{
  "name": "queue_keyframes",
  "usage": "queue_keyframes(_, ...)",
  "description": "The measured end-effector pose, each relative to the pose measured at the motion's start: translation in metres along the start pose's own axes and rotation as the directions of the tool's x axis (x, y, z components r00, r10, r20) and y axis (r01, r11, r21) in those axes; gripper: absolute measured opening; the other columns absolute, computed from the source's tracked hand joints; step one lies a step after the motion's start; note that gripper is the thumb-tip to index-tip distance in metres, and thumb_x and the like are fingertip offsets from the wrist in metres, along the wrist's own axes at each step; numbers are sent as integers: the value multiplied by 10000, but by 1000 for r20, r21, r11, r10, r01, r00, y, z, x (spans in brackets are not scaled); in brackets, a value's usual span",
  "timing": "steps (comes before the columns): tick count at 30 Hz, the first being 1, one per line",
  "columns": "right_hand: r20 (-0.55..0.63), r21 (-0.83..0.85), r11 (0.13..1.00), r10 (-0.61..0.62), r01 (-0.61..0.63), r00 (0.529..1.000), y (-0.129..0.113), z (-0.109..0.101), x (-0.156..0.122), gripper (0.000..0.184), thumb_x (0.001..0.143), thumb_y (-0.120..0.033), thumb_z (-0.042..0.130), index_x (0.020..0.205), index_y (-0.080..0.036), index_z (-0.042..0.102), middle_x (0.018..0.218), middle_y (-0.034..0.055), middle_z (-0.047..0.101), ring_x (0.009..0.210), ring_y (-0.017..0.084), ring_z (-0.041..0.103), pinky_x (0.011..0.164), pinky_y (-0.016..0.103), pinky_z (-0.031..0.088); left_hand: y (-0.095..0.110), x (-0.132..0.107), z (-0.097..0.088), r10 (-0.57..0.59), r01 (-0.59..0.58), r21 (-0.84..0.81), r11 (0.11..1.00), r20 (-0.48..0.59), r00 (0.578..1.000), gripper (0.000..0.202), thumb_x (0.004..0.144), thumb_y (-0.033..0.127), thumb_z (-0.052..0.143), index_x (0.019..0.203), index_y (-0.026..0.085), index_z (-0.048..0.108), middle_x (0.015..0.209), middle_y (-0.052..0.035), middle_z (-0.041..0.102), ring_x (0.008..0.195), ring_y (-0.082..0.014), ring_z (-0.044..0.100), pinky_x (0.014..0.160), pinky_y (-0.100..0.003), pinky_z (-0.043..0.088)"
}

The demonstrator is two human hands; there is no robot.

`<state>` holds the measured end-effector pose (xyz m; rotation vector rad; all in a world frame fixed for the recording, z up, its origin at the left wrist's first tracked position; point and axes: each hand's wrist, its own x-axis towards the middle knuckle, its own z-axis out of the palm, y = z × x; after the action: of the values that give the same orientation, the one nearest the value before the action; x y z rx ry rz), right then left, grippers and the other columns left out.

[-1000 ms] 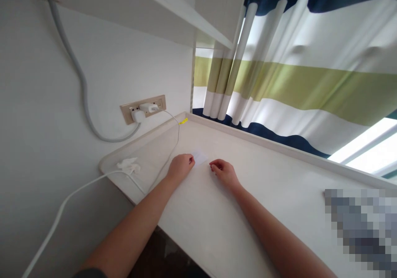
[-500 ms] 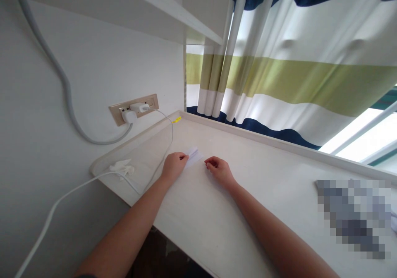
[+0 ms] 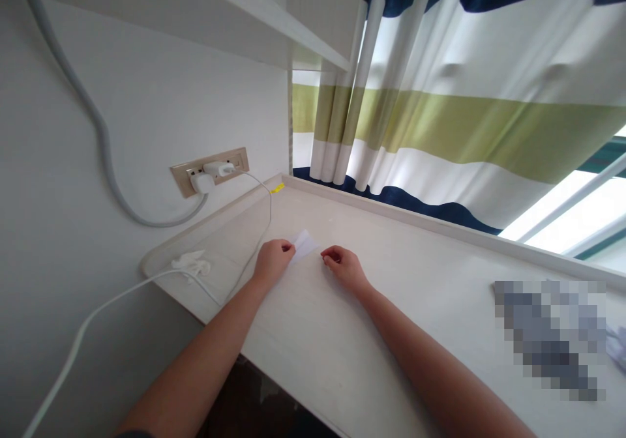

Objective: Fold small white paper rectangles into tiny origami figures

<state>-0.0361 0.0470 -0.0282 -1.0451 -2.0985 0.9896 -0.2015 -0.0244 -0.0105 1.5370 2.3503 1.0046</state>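
A small piece of white paper (image 3: 305, 245), apparently folded, lies just above the white desk (image 3: 323, 347) or on it. My left hand (image 3: 274, 261) pinches its left edge between thumb and curled fingers. Close to the paper's right corner is my right hand (image 3: 343, 267), its fingers curled and the thumb pressed toward the fingertips. Whether those fingertips hold the paper's corner or something tiny, I cannot make out.
A crumpled white tissue-like piece (image 3: 192, 265) and a white cable (image 3: 92, 317) are at the desk's left edge. Plugs sit in a wall socket (image 3: 183, 178). A yellow tag (image 3: 278, 188) marks the back corner. A pixelated grey object (image 3: 542, 340) lies right. A striped curtain (image 3: 440, 118) hangs behind.
The paper's raised fold near my left hand looks flatter and its upper corner stands out more. Both hands hold nearly the same place; the view has shifted very slightly.
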Motion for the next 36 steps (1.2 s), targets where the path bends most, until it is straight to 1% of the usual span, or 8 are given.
queue_keyframes(5, -10, 21, 1000, 8, -8, 1000, -4, -1, -1, 176, 689, -147, 481, 773, -154, 636, 687, 33, 634, 634, 129, 564, 638, 258, 427, -1, -1, -1, 89, -84, 43, 996, -135, 987, 223, 746, 234, 462, 736, 131, 659, 766, -103, 681, 702, -188, 608, 660, -276, 417)
queue_keyframes(9, -68, 99, 995, -8, 14, 998, -8, -8, -6, 152, 706, -158, 474, 749, -163, 619, 720, 35, 641, 655, 128, 575, 645, 265, 441, 4, -2, -10, 255, -236, 97, 967, -322, 912, 237, 772, 232, 439, 797, 115, 644, 818, -117, 666, 760, -193, 594, 729, -293, 421)
queue_keyframes(13, -150, 234, 971, -4, 39, 989, -11, -22, -12, 129, 711, -237, 521, 790, -169, 596, 779, 46, 640, 693, 136, 585, 658, 283, 458, 29, -6, -14, 272, -333, -121, 935, -357, 894, 263, 776, 305, 464, 814, 120, 647, 790, -89, 657, 696, -159, 581, 675, -257, 434)
queue_keyframes(16, -186, 420, 907, 70, 15, 980, -12, -41, -19, 288, 653, -316, 610, 899, -171, 569, 880, 61, 637, 782, 155, 590, 701, 301, 462, 62, -10, -5, 171, -239, -450, 860, -187, 967, 264, 733, 358, 523, 763, 131, 654, 725, -54, 656, 633, -141, 567, 576, -225, 422)
queue_keyframes(19, -135, 600, 800, 124, -19, 983, -12, -68, -31, 330, 627, -362, 633, 886, -168, 569, 838, 48, 648, 738, 154, 592, 676, 300, 464, 98, -14, 12, 164, -120, -675, 728, 0, 987, 294, 694, 391, 562, 778, 126, 657, 681, -30, 638, 551, -113, 523, 490, -207, 385)
queue_keyframes(27, -306, 652, 759, 272, -7, 912, 0, -156, -83, 266, 555, -358, 705, 703, -160, 607, 599, -4, 629, 559, 116, 549, 568, 263, 440, 172, -31, 59, 213, -61, -794, 605, 88, 973, 224, 643, 336, 617, 711, 123, 634, 635, -19, 622, 559, -116, 541, 511, -217, 444)
queue_keyframes(30, -323, 636, 772, 291, -21, 900, 10, -175, -101, 264, 557, -363, 706, 695, -157, 618, 591, -1, 632, 558, 120, 555, 574, 269, 444, 188, -40, 72, 265, 26, -835, 549, 204, 943, 207, 622, 313, 636, 716, 131, 605, 602, -6, 616, 544, -117, 555, 510, -228, 471)
queue_keyframes(36, -275, 682, 727, 357, -80, 893, 31, -185, -121, 323, 510, -345, 731, 750, -160, 620, 564, -10, 627, 558, 135, 568, 575, 279, 451, 199, -54, 96, 407, 296, -844, 448, 487, 772, 360, 622, 286, 651, 939, 130, 581, 687, -24, 637, 604, -146, 591, 509, -277, 529)
